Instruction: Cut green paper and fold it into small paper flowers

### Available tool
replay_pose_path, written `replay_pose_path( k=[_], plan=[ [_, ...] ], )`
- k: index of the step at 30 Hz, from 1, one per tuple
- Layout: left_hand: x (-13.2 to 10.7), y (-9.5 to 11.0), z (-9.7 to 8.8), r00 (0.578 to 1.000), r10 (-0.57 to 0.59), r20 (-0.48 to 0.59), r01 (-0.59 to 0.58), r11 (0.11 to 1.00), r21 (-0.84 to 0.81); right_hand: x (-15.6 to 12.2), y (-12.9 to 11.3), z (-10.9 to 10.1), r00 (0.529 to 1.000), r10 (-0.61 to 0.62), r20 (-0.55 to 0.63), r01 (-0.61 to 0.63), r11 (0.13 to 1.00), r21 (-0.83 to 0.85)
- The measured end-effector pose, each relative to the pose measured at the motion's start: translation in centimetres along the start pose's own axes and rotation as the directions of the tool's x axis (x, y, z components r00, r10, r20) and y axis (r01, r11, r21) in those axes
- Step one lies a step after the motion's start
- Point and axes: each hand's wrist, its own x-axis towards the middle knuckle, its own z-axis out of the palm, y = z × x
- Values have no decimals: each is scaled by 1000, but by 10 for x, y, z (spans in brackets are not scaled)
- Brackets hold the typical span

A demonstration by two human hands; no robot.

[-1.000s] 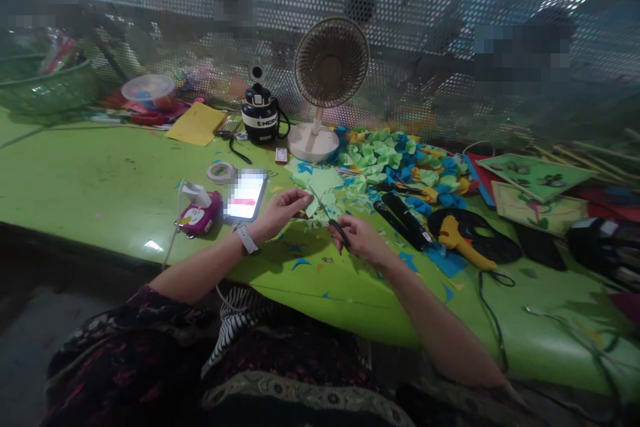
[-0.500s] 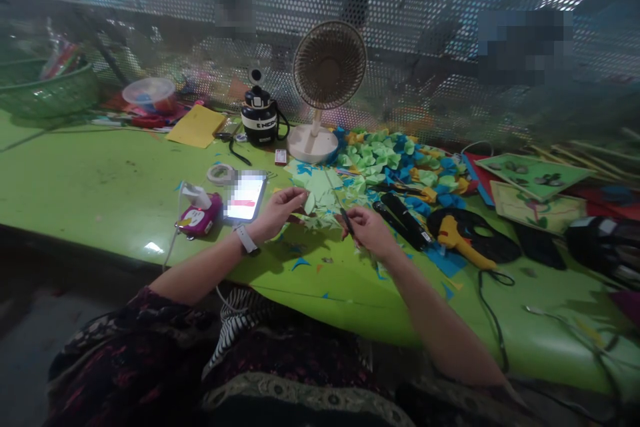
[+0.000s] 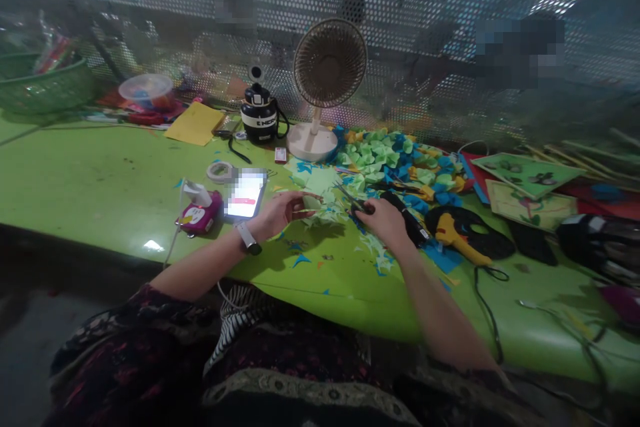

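My right hand (image 3: 383, 220) is closed around a pair of dark-handled scissors (image 3: 350, 197), their blades pointing up and to the left. At the left of the light green paper pile, my left hand (image 3: 285, 211), with a watch on its wrist, has its fingers around a light green paper piece (image 3: 313, 202); its exact edges are hard to make out. Light green paper sheets (image 3: 321, 180) lie just beyond the fingers. Green paper scraps (image 3: 375, 250) are scattered below my right hand, and blue scraps (image 3: 301, 259) lie closer to the table's front edge.
Crumpled green, blue and yellow paper flowers (image 3: 385, 153) heap behind my hands. A fan (image 3: 313, 141) and a black bottle (image 3: 259, 123) stand at the back. Left are a phone (image 3: 245, 193), tape roll (image 3: 220, 172) and purple device (image 3: 200, 217). Right lies a yellow glue gun (image 3: 457, 240).
My right hand has moved up and slightly right with the scissors, whose blades now show apart. The left hand's fingers have reached right and spread around the paper. Green scraps now show below the right hand.
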Motion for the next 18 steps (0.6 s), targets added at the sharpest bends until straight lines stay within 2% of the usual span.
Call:
replay_pose_path(
  k=[3, 6, 11, 13, 16, 17, 18],
  plan=[
    [0, -2, -2, 995, 82, 55, -84, 996, 26, 2, 1, 1, 1000, 25, -2, -25, 998, -50],
    [0, -4, -2, 988, 134, 73, -140, 987, 79, 6, 3, 2, 996, 61, 57, -58, 997, -56],
    [2, -8, -4, 974, 201, 102, -215, 965, 153, 9, 8, -1, 994, 65, 92, -66, 998, 8],
    [3, -11, -5, 962, 244, 122, -260, 955, 146, 6, 5, -4, 998, 52, 31, -53, 997, 53],
    [4, -15, -6, 950, 274, 147, -294, 946, 135, -6, -9, -3, 992, -10, -128, 44, 962, 271],
    [3, -16, -5, 950, 273, 152, -294, 946, 139, -12, -17, -1, 992, -63, -110, 104, 904, 416],
    [2, -17, -4, 951, 266, 157, -289, 946, 147, -18, -26, 3, 988, -140, -60, 149, 810, 567]
  ],
)
